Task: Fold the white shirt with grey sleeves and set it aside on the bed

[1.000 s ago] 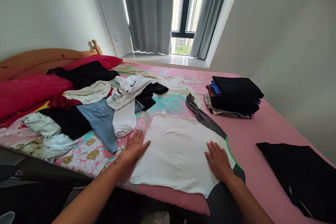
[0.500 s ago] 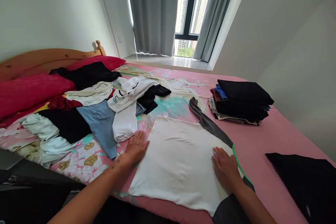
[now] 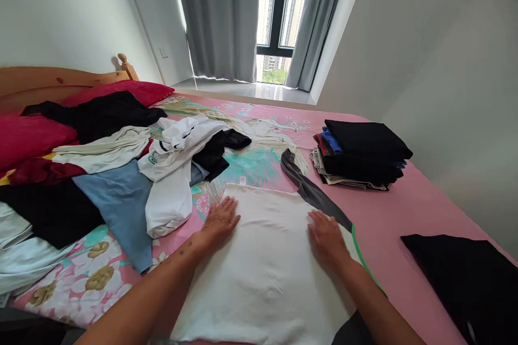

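Observation:
A white long-sleeved shirt [image 3: 263, 269] with dark grey sleeves and green trim lies spread flat on the bed in front of me. My left hand [image 3: 222, 221] rests on its left edge near the far hem, palm down with fingers stretched out. Over the right part of the white cloth, my right hand [image 3: 327, 234] lies with its fingers extended and holds nothing. One grey sleeve [image 3: 319, 199] runs out beyond my right hand. The other sleeve is partly hidden under my right forearm.
Loose clothes lie heaped on the left, among them a white garment [image 3: 172, 199], a blue one [image 3: 121, 205] and a black one [image 3: 109, 113]. A folded stack [image 3: 364, 156] stands at the back right. Black cloth [image 3: 465, 275] lies at the right. Red pillows [image 3: 36, 137] sit by the headboard.
My right hand has moved left and toward the far hem on the shirt. My left hand has shifted slightly onto the shirt's edge. The camera view has turned a little right.

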Available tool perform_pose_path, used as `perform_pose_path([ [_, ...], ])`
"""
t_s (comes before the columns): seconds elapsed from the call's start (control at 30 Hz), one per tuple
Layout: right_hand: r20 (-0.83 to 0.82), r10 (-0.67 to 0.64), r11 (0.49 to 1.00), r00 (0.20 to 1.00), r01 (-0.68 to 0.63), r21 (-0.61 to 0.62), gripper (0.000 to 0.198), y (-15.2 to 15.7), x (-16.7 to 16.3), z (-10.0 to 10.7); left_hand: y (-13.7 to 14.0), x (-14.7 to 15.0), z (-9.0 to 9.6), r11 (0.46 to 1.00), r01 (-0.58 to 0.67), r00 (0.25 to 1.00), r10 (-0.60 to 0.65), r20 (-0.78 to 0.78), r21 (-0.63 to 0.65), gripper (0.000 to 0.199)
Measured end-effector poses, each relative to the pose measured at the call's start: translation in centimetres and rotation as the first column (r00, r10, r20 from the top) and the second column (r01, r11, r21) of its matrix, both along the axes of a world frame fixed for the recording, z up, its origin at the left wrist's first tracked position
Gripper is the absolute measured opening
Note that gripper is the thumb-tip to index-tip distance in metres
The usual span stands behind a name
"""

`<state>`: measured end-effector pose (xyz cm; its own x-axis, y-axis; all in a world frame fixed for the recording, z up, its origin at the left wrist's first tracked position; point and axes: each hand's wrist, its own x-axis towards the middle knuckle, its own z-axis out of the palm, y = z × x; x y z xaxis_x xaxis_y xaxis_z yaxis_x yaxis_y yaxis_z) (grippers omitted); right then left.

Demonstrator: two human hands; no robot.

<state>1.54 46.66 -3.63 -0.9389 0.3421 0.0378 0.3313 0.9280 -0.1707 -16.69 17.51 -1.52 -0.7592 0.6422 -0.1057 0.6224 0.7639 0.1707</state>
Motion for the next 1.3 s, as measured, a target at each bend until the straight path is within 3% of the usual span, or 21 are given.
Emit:
perform_pose_path([
  [0.1,0.003,0.223,0.973,0.975,-0.223,-0.064,0.048,-0.5,-3.1,-0.1,2.8,-1.1,-0.2,0.988,0.154,0.986,-0.155,0.063,0.030,0.055],
  [0.13,0.022,0.210,0.975,0.978,-0.208,-0.073,0.049,-0.1,-4.0,-0.4,3.4,-1.7,-0.4,0.991,0.135,0.988,-0.136,0.070,0.022,0.056],
  [0.3,0.063,-0.112,0.994,0.992,0.113,-0.004,0.056,3.7,-6.4,-3.1,3.2,-5.7,-2.6,0.996,-0.088,0.996,0.088,0.006,-0.023,0.065],
  [0.43,0.038,-0.127,0.991,0.991,0.125,0.048,0.057,4.5,-6.6,-4.1,2.6,-6.5,-3.6,0.993,-0.115,0.993,0.115,-0.031,-0.021,0.067],
  [0.6,0.103,-0.136,0.991,0.985,0.136,0.006,0.057,4.1,-6.5,-2.4,2.9,-6.3,-2.1,0.991,-0.123,0.992,0.124,0.021,-0.058,0.072],
  [0.73,0.085,-0.110,0.994,0.990,0.110,0.006,0.058,1.0,-4.9,-0.7,4.0,-3.6,-0.2,0.972,-0.228,0.974,0.227,-0.011,-0.060,0.079],
  [0.8,0.051,-0.026,1.000,0.998,0.026,0.014,0.057,-1.8,-3.4,-0.4,4.4,-0.6,0.2,0.994,-0.109,0.993,0.108,-0.049,-0.017,0.073],
  [0.87,0.055,0.062,0.998,0.997,-0.063,0.000,0.058,-4.2,-1.4,-0.6,4.1,2.8,0.0,0.994,0.101,0.993,-0.098,-0.060,0.040,0.068],
  [0.97,0.113,0.078,0.997,0.991,-0.079,0.003,0.060,-4.5,2.4,-1.5,0.9,6.3,-1.0,0.964,0.258,0.966,-0.258,-0.017,0.062,0.069],
  [1.03,0.153,-0.025,0.998,0.988,0.016,0.058,0.063,-2.6,5.2,-2.0,-2.4,6.8,-1.5,0.978,0.209,0.978,-0.209,0.008,0.014,0.071],
  [1.13,0.213,-0.222,0.971,0.951,0.198,0.132,0.066,0.0,8.5,-1.7,-6.0,6.5,-1.1,0.997,0.003,1.000,-0.005,-0.027,-0.074,0.072],
  [1.2,0.219,-0.290,0.953,0.932,0.261,0.152,0.066,-0.7,9.1,-0.9,-6.0,7.1,-0.2,0.996,-0.045,0.997,0.040,-0.061,-0.082,0.070],
  [1.3,0.155,-0.207,0.974,0.966,0.189,0.126,0.060,-5.3,8.1,0.6,-2.8,10.2,0.8,0.996,0.093,0.993,-0.093,-0.071,-0.003,0.063],
])
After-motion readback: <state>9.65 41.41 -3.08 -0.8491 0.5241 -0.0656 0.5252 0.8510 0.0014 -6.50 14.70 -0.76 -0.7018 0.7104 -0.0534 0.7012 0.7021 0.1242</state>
